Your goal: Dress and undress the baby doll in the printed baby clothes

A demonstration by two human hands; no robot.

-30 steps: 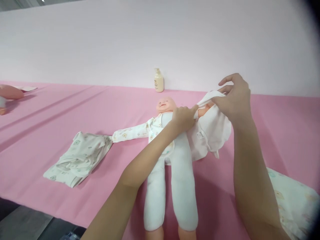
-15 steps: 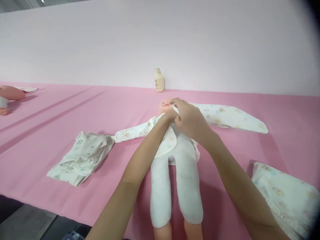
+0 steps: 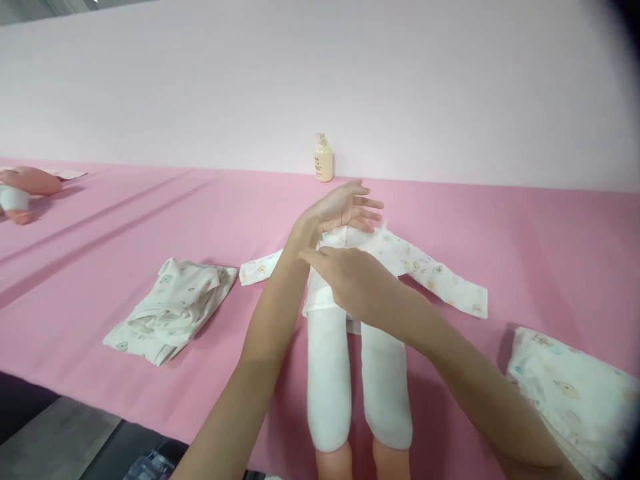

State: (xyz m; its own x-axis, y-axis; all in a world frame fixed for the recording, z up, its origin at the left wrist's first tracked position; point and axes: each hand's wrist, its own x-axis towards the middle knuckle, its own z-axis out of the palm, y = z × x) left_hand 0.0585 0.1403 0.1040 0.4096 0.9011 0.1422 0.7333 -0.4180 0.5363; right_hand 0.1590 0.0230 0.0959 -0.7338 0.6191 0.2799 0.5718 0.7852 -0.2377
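A baby doll lies on its back in white leggings (image 3: 327, 380), its feet towards me. A white baby shirt (image 3: 440, 283) with small printed figures covers its upper body, sleeves spread to both sides. Its head is hidden behind my left hand (image 3: 345, 208), which hovers over the collar, fingers spread and holding nothing. My right hand (image 3: 357, 280) is bent over the chest, closed on the shirt's front flap, its fingertips against my left forearm. Its grip is partly hidden.
Folded printed baby clothes (image 3: 173, 310) lie on the pink table cover (image 3: 125, 220) at left. Another printed cloth bundle (image 3: 575, 387) lies at right. A pump bottle (image 3: 324, 159) stands by the wall. Part of another doll (image 3: 33, 187) shows at far left.
My left hand has let go at the collar and opened. My right hand has moved down and left with the shirt's front flap. The right sleeve has swung down.
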